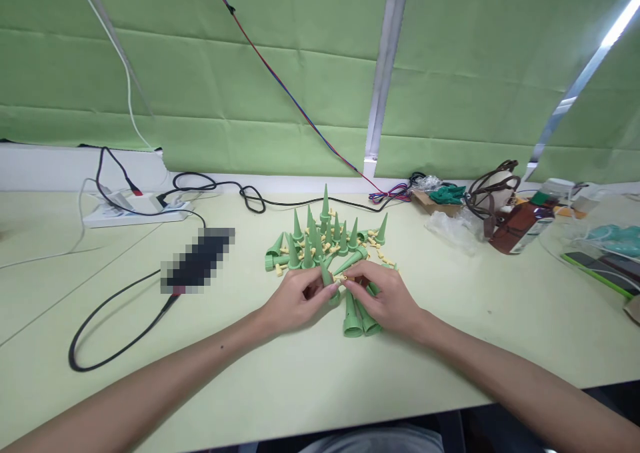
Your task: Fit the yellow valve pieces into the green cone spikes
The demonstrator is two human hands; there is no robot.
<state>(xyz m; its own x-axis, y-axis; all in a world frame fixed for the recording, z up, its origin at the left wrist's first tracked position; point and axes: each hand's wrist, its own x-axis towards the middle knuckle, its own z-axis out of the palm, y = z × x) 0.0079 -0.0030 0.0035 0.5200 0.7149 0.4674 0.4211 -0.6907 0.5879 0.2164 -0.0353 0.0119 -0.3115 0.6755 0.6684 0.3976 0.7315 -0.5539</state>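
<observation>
My left hand (300,298) is closed around a green plastic cone spike (327,274), its tip pointing up. Between the thumb and fingers of my right hand (387,300) is a small yellow plastic valve (342,278), which meets the side of the spike. Under and beside my right hand lie two green spikes (353,321) with their round open ends toward me. Just beyond both hands is a pile of green cone spikes (310,236), some upright and some on their sides. Several small yellow valves (330,246) are scattered among them.
On the left are a blurred dark device (199,261) with a looping black cable and a white power strip (135,213). Toward the right stand a brown bottle (525,223), a clear plastic bag (455,232) and a green-edged phone (603,273). A green curtain (300,73) hangs behind the table.
</observation>
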